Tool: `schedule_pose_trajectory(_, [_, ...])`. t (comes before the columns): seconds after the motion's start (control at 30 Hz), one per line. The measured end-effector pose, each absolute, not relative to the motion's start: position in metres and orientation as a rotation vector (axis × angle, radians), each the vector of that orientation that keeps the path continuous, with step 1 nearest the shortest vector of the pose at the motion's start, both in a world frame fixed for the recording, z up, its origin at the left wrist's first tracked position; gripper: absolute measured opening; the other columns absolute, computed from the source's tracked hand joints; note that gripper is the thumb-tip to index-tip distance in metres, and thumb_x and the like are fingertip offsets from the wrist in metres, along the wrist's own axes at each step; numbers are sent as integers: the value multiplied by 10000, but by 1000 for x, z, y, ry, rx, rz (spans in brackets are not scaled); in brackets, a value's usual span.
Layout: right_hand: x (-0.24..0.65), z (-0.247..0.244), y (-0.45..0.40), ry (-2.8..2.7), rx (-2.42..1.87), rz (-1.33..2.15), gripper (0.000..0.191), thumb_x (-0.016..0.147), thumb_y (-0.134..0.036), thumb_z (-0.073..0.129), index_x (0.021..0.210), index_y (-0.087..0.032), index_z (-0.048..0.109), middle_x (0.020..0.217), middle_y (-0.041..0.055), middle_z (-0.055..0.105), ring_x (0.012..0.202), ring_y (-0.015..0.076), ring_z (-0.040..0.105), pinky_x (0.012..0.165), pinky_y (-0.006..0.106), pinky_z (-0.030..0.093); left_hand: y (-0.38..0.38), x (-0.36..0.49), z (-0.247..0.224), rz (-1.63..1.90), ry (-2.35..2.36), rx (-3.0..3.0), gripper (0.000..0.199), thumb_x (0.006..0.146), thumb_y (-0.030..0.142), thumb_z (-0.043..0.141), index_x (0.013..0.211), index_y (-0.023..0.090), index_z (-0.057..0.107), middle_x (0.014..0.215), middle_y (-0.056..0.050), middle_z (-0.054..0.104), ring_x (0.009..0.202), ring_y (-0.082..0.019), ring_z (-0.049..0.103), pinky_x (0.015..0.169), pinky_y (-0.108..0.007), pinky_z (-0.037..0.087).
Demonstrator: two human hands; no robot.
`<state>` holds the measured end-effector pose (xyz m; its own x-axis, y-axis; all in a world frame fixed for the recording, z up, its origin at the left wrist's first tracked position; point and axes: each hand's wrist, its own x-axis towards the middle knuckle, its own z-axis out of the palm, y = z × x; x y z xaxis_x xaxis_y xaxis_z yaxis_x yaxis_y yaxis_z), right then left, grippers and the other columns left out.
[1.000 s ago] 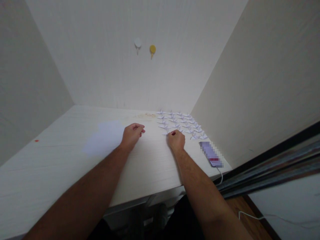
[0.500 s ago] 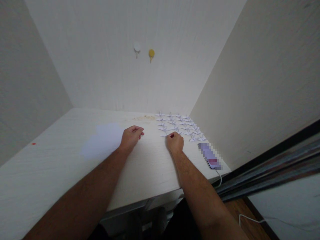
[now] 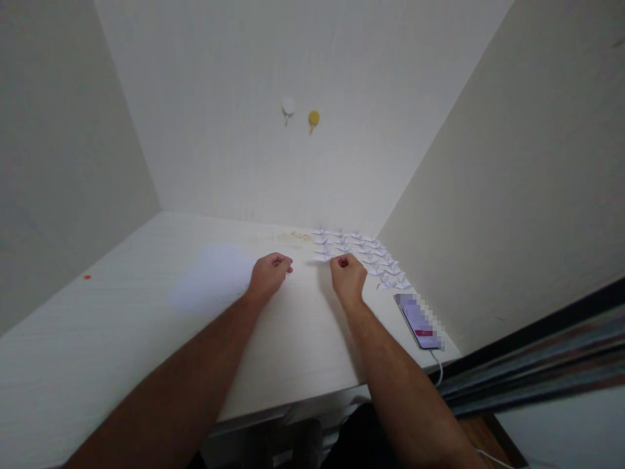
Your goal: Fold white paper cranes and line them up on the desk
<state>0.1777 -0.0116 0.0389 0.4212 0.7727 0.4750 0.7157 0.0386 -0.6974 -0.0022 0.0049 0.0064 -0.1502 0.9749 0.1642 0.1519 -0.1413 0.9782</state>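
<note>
My left hand (image 3: 271, 277) is held above the white table with its fingers curled and the thumb against the index finger. Anything between those fingertips is too small or hidden to make out. My right hand (image 3: 348, 279) is closed at the near left corner of a group of small white folded paper cranes (image 3: 364, 249). A thin pale wing tip pokes out to the left of its fingers, seemingly part of a paper crane pinched there; the hand covers the rest. A shadow on the tabletop shows the right hand slightly raised.
The white table (image 3: 288, 352) meets walls on three sides. A phone (image 3: 417, 322) with a white cable lies by the right edge. Pale bluish sheets or a light patch (image 3: 212, 277) show left of my left hand. Two hooks, white (image 3: 288, 106) and yellow (image 3: 314, 118), are on the back wall.
The camera view has shifted, so everything sits further right. My right hand has lifted a little from the table beside the paper cranes. My left hand keeps its curled shape.
</note>
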Motion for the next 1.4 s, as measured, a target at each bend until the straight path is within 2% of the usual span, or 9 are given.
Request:
schedule_pose_trajectory(0.17, [131,61,47,-1351,-1736,69,116,754,-261,557,703,-201,642,687,9,675,701,169,612,676,252,438,6,-2,5,1326,1475,1507,199,755,342,560,689,181,656,626,-19,670,558,-143,570,562,-251,402])
schedule_pose_trajectory(0.37, [99,37,118,-1314,-1975,189,149,778,-206,557,812,-187,702,844,90,716,798,207,667,704,276,487,9,-2,3,1327,1570,1521,188,762,299,541,641,194,638,609,-3,662,596,-148,602,591,-253,397])
schedule_pose_trajectory(0.6, [91,21,152,-1313,-2083,217,217,795,-182,554,929,-119,714,941,189,707,930,269,679,750,309,516,5,1,5,1310,1604,1523,197,776,240,516,631,203,644,597,4,640,598,-137,578,582,-248,372])
schedule_pose_trajectory(0.77, [91,18,159,-1299,-2107,186,259,821,-169,518,992,-105,701,986,197,705,969,266,672,798,309,511,3,1,7,1315,1569,1477,187,774,211,518,639,199,646,622,1,651,604,-127,581,585,-239,373])
schedule_pose_trajectory(1.0, [95,14,167,-1287,-2087,152,242,802,-158,519,948,-108,705,950,202,703,944,263,672,749,301,501,3,2,6,1327,1553,1458,191,777,219,523,623,202,636,605,-5,640,604,-141,578,571,-248,368])
schedule_pose_trajectory(1.4, [92,14,169,-1256,-2080,176,231,794,-170,530,925,-115,712,924,204,705,939,273,664,749,323,488,3,2,6,1339,1521,1465,195,783,208,508,629,196,628,604,-1,630,588,-129,566,569,-247,360])
